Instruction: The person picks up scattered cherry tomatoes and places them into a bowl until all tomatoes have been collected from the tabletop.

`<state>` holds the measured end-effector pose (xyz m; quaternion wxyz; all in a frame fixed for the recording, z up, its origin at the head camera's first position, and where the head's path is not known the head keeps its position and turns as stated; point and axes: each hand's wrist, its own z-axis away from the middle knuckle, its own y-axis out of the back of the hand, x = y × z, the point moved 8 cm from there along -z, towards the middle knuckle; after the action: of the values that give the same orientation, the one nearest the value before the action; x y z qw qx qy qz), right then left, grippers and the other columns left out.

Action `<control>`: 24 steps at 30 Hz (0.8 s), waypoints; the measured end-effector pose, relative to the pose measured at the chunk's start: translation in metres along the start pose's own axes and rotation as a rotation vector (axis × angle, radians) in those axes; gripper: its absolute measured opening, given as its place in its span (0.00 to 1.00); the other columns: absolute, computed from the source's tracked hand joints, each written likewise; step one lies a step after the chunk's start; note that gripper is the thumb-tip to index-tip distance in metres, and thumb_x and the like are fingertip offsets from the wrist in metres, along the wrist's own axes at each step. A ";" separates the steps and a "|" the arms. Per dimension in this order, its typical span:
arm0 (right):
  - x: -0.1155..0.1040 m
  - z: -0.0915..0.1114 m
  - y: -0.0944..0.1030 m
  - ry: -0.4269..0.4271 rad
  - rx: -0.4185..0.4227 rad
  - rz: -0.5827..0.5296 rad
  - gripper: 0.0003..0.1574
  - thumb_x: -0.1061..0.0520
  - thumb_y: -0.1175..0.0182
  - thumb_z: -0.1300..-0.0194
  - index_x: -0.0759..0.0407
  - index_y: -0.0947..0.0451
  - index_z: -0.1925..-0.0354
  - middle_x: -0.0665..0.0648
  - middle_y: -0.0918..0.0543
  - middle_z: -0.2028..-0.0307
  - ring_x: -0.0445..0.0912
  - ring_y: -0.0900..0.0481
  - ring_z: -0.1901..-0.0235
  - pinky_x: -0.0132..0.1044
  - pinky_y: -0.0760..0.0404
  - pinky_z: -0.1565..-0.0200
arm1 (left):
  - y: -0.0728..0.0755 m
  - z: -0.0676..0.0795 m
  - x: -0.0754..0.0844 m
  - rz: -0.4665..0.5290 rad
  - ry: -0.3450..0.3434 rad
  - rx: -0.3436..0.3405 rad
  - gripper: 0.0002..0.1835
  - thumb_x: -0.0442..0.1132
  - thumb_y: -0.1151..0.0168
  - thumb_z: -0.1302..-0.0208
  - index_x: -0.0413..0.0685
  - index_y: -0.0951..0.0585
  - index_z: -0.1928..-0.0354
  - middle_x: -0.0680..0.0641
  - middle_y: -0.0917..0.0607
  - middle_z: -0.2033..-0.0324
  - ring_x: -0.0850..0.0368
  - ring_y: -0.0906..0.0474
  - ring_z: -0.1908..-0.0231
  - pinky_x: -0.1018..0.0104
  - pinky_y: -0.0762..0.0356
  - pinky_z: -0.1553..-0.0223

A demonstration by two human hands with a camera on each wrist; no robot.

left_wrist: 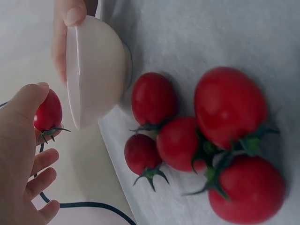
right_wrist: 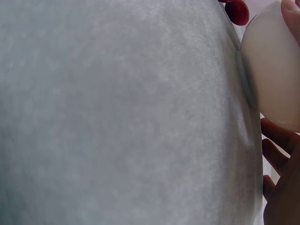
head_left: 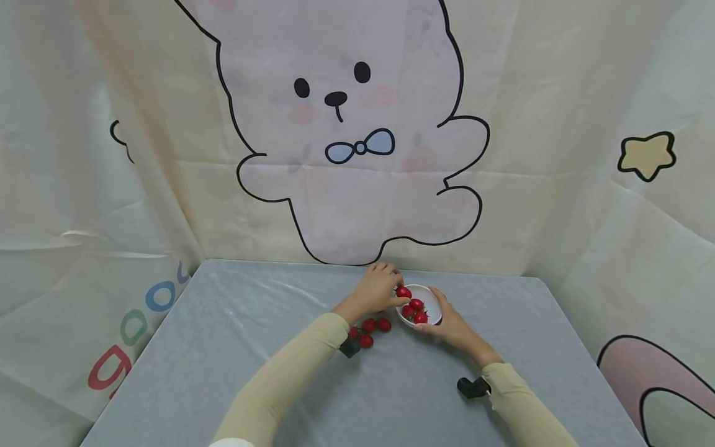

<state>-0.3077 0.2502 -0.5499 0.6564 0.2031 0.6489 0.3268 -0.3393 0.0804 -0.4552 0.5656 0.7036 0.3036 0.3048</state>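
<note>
My left hand (head_left: 378, 290) pinches a cherry tomato (left_wrist: 48, 111) with a green stem between thumb and finger, beside the rim of a white bowl (left_wrist: 101, 70). In the head view that tomato overlaps the bowl's left edge. Several red tomatoes (head_left: 416, 305) lie inside the bowl. My right hand (head_left: 449, 323) grips the bowl from the right, its thumb at the near rim and its fingers round the far side. To the left of the bowl, a cluster of more tomatoes (left_wrist: 152, 99) rests on the table, close under the left wrist.
A grey cloth covers the table (head_left: 402, 397). Light curtains printed with a bear (head_left: 357, 186) stand behind it and at both sides. A black wrist device (head_left: 473, 388) sits at the right wrist, another (head_left: 349, 347) at the left.
</note>
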 end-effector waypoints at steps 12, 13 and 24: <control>0.002 -0.001 -0.001 0.003 -0.006 0.006 0.72 0.32 0.28 0.49 0.49 0.61 0.22 0.65 0.43 0.25 0.62 0.37 0.30 0.64 0.32 0.35 | -0.013 -0.008 0.007 -0.021 0.002 -0.027 0.24 0.68 0.42 0.37 0.62 0.17 0.51 0.56 0.22 0.42 0.54 0.30 0.38 0.52 0.33 0.33; 0.002 -0.001 -0.002 0.004 -0.008 0.008 0.72 0.32 0.28 0.48 0.49 0.61 0.22 0.66 0.43 0.25 0.63 0.37 0.30 0.64 0.31 0.35 | -0.013 -0.008 0.007 -0.021 0.003 -0.029 0.23 0.68 0.42 0.37 0.62 0.17 0.51 0.56 0.22 0.42 0.55 0.30 0.38 0.52 0.33 0.32; 0.001 -0.001 -0.001 -0.008 0.001 0.010 0.72 0.32 0.28 0.50 0.49 0.60 0.22 0.66 0.43 0.25 0.63 0.38 0.29 0.65 0.32 0.35 | -0.014 -0.008 0.004 0.001 0.008 -0.023 0.19 0.64 0.41 0.35 0.62 0.17 0.53 0.54 0.23 0.41 0.54 0.31 0.37 0.51 0.36 0.31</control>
<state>-0.3089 0.2505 -0.5513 0.6575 0.2080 0.6453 0.3288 -0.3440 0.0906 -0.4668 0.5724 0.6959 0.3020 0.3114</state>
